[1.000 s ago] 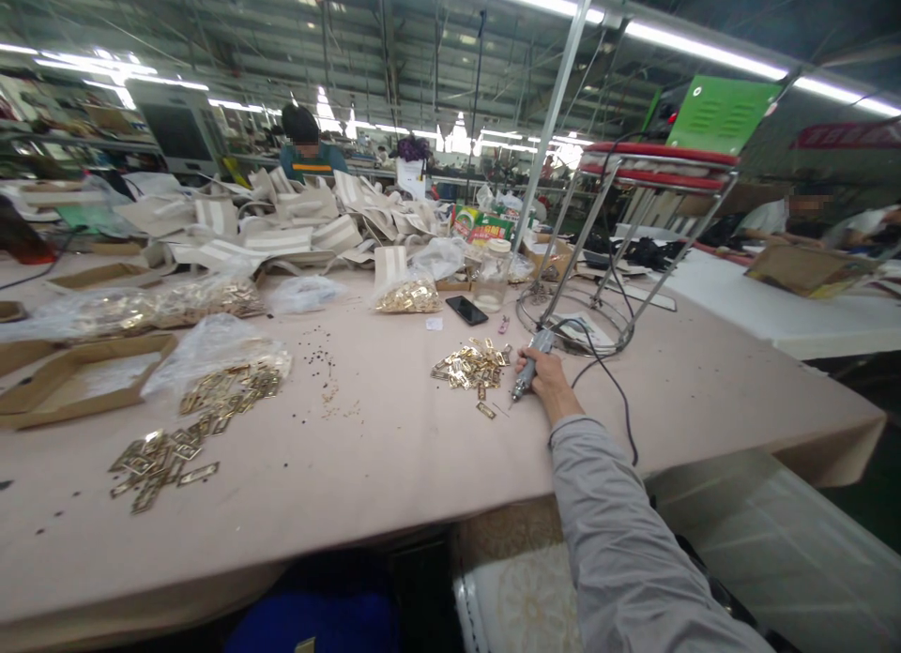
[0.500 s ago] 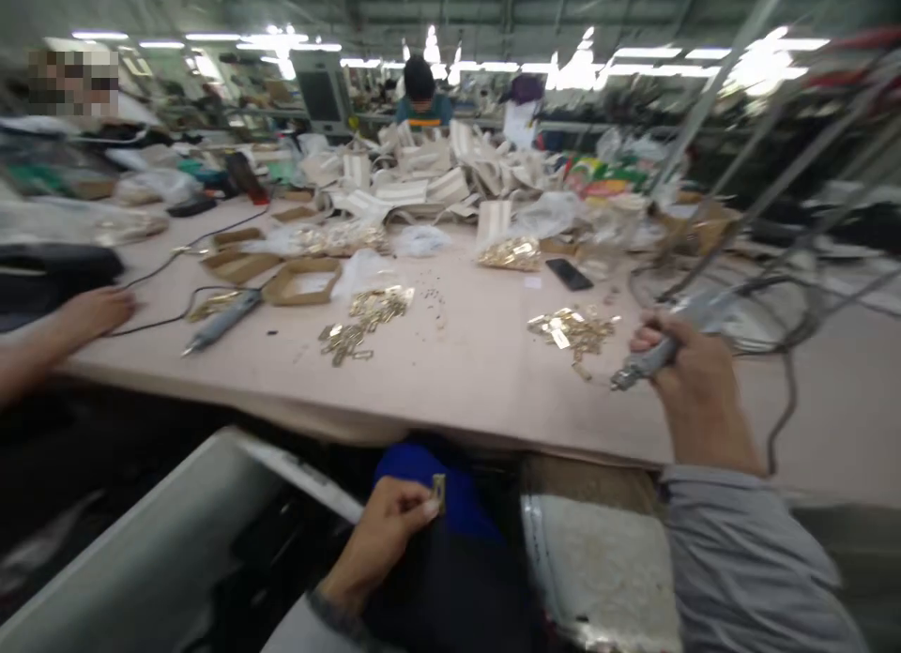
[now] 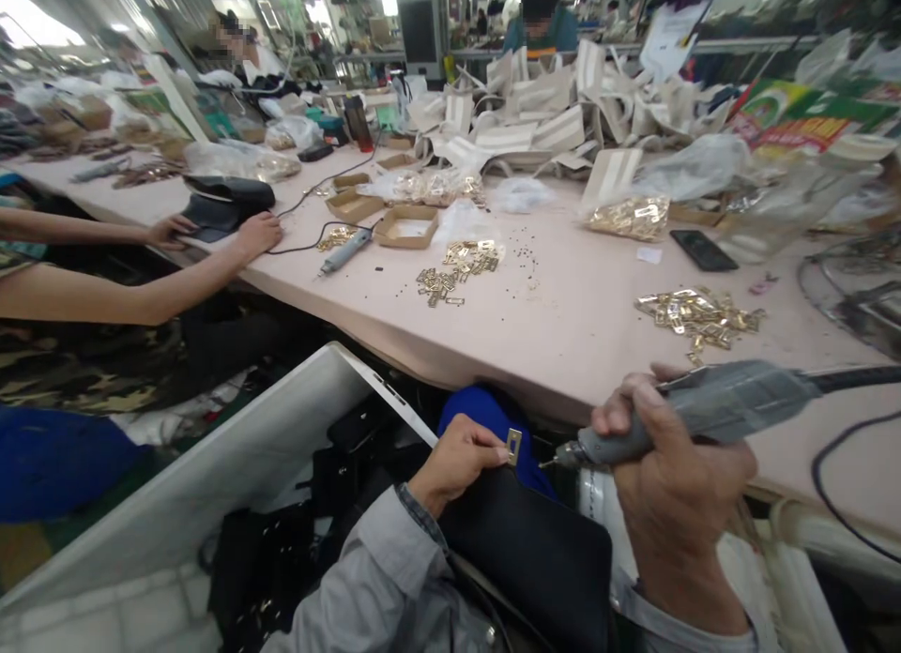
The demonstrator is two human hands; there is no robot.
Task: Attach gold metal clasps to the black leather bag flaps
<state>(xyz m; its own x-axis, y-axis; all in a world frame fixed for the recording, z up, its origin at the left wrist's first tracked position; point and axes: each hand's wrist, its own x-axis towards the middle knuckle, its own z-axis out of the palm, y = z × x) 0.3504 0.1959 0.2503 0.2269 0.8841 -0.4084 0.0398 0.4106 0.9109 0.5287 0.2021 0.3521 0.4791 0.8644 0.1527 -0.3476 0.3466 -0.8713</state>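
Note:
My right hand (image 3: 676, 470) is wrapped round a grey corded electric screwdriver (image 3: 696, 417) whose tip points left, just short of a small gold metal plate (image 3: 513, 445). My left hand (image 3: 457, 461) pinches that plate against the top edge of a black bag (image 3: 535, 550) lying on my lap below the table's edge. A loose pile of the same gold plates (image 3: 696, 315) lies on the pink table (image 3: 563, 325) right behind the screwdriver.
A co-worker's bare arms (image 3: 161, 287) reach across the table's left side to a black bag (image 3: 225, 198). Another grey screwdriver (image 3: 344, 251), cardboard trays (image 3: 408, 226), more gold plates (image 3: 457, 268), a phone (image 3: 702, 250) and striped white bags (image 3: 535, 118) lie on the table. A white panel (image 3: 232, 456) leans at lower left.
My view has swung left and down. My right hand has brought the screwdriver off the table down to the plate, which my left hand now holds on the black bag.

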